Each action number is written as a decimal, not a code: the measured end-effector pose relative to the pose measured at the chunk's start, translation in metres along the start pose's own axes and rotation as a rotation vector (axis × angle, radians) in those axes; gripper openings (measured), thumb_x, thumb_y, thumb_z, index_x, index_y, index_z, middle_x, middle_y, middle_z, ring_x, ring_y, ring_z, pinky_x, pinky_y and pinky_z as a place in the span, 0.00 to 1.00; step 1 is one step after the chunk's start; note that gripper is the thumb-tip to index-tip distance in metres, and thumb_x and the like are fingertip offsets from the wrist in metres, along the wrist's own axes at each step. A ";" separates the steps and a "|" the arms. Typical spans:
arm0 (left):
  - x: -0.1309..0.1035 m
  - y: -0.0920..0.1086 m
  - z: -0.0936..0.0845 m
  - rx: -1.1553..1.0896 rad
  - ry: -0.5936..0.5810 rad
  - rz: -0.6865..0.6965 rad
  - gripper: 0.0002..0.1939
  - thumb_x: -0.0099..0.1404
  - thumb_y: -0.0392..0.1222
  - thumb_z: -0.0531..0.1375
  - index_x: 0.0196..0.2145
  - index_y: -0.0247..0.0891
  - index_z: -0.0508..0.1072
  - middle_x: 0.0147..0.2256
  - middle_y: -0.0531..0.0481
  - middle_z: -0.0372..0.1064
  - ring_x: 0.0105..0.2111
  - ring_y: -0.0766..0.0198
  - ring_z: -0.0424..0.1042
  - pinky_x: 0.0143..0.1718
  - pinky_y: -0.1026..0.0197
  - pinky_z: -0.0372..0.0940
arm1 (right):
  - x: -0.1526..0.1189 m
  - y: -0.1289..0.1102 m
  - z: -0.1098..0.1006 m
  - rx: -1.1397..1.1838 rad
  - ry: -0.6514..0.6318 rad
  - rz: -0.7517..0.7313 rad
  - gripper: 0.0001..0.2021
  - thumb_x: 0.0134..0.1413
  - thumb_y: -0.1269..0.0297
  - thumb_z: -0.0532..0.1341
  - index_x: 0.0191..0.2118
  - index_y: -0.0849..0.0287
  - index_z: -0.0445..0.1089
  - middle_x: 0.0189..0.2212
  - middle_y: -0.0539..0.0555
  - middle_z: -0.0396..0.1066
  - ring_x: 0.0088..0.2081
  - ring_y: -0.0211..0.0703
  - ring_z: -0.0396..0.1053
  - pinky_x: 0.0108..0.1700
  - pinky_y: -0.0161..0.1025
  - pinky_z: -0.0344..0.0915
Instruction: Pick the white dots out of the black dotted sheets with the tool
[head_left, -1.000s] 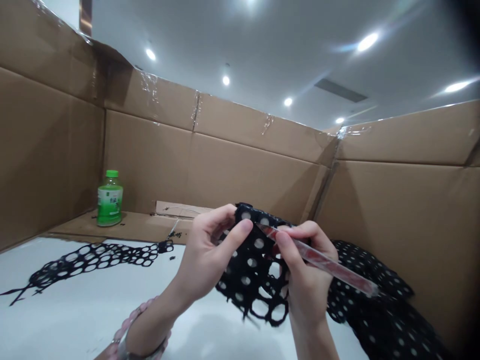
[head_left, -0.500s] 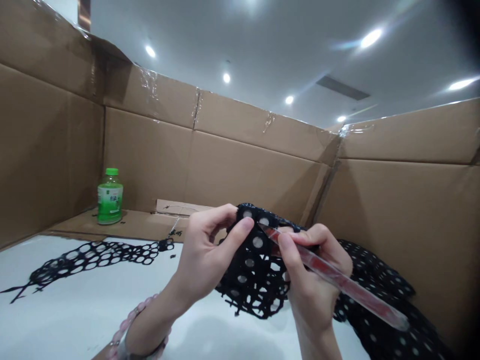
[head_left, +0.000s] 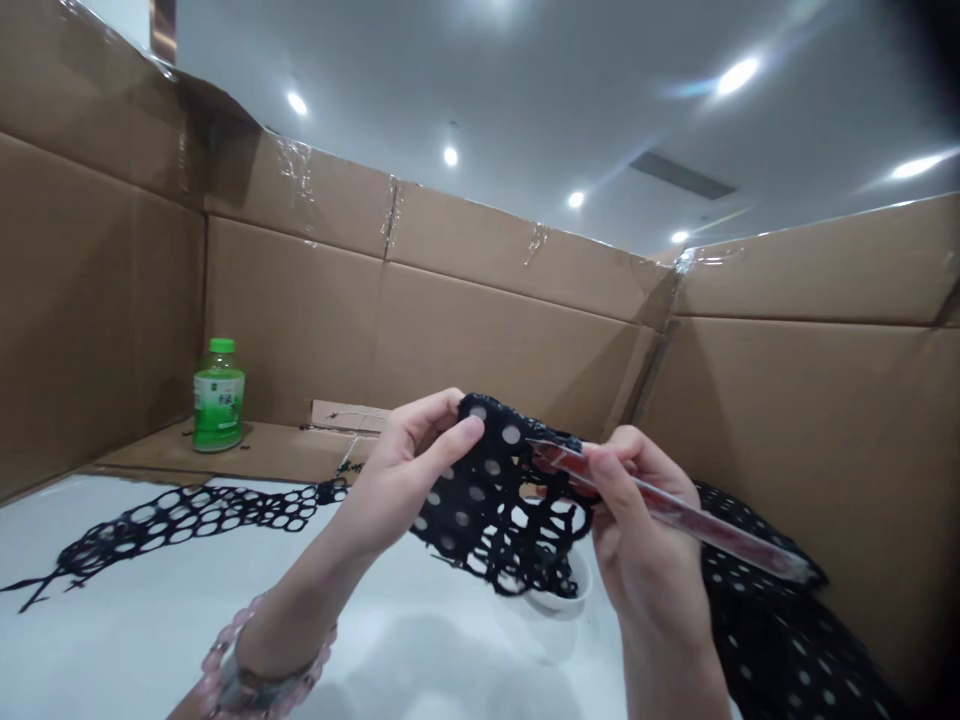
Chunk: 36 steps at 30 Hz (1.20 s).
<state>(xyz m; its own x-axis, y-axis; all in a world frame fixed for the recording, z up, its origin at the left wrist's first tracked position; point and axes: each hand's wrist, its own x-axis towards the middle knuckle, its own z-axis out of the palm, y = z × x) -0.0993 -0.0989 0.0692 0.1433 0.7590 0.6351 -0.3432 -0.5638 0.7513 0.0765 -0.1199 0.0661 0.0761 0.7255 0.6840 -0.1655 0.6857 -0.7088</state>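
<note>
My left hand (head_left: 405,465) pinches the upper left edge of a piece of black fabric with pale dots (head_left: 469,490) between thumb and fingers. Toward its right and lower side the fabric turns into a net of open holes. In my right hand (head_left: 649,530) is a long slim tool with a red and clear handle (head_left: 697,520), its narrow tip pointing left against the fabric near the top edge. Whether that tip is a blade or tweezers I cannot tell. Some right fingers are hidden behind the tool and cloth.
A black netted strip (head_left: 202,510) lies on the white table (head_left: 112,640) at the left. Behind it stands a green-capped bottle (head_left: 219,400). A white round dish (head_left: 574,600) shows below the fabric. More dotted black fabric (head_left: 795,640) is heaped at right. Cardboard walls (head_left: 487,320) surround the table.
Both hands and the fabric have risen a little, and the fabric has swung to the left and spread flatter. The tool has shifted slightly right, uncovering the white dish.
</note>
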 end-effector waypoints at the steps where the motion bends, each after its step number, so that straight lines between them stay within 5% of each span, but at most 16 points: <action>1: 0.001 -0.001 -0.001 -0.041 -0.022 -0.033 0.09 0.63 0.45 0.63 0.28 0.37 0.73 0.26 0.54 0.68 0.26 0.70 0.66 0.30 0.71 0.63 | 0.001 0.000 -0.001 -0.004 0.007 0.008 0.10 0.56 0.63 0.66 0.26 0.54 0.68 0.27 0.48 0.80 0.30 0.38 0.79 0.33 0.30 0.73; 11: -0.001 -0.003 0.007 -0.043 -0.015 -0.187 0.13 0.56 0.47 0.68 0.26 0.34 0.74 0.24 0.54 0.70 0.25 0.71 0.67 0.26 0.72 0.61 | -0.005 -0.009 0.006 -0.071 -0.020 -0.087 0.08 0.56 0.66 0.66 0.27 0.55 0.69 0.25 0.50 0.80 0.28 0.41 0.80 0.28 0.28 0.75; 30: -0.004 0.001 0.005 0.035 0.043 -0.081 0.10 0.58 0.44 0.67 0.26 0.35 0.75 0.24 0.54 0.71 0.25 0.72 0.68 0.25 0.74 0.63 | -0.011 -0.010 0.010 -0.236 0.002 -0.226 0.09 0.57 0.69 0.64 0.26 0.54 0.69 0.24 0.47 0.80 0.26 0.36 0.79 0.30 0.24 0.75; 36: -0.007 0.003 0.004 0.092 0.045 -0.032 0.09 0.60 0.44 0.65 0.26 0.36 0.74 0.24 0.55 0.70 0.25 0.72 0.68 0.26 0.74 0.63 | -0.017 -0.007 0.014 -0.481 0.092 -0.384 0.09 0.54 0.73 0.66 0.27 0.54 0.68 0.24 0.44 0.78 0.24 0.34 0.77 0.26 0.24 0.72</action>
<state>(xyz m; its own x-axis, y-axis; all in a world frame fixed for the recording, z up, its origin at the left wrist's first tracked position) -0.0971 -0.1069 0.0678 0.1101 0.7898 0.6034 -0.2520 -0.5651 0.7856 0.0621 -0.1377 0.0618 0.1304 0.4090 0.9032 0.3510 0.8329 -0.4278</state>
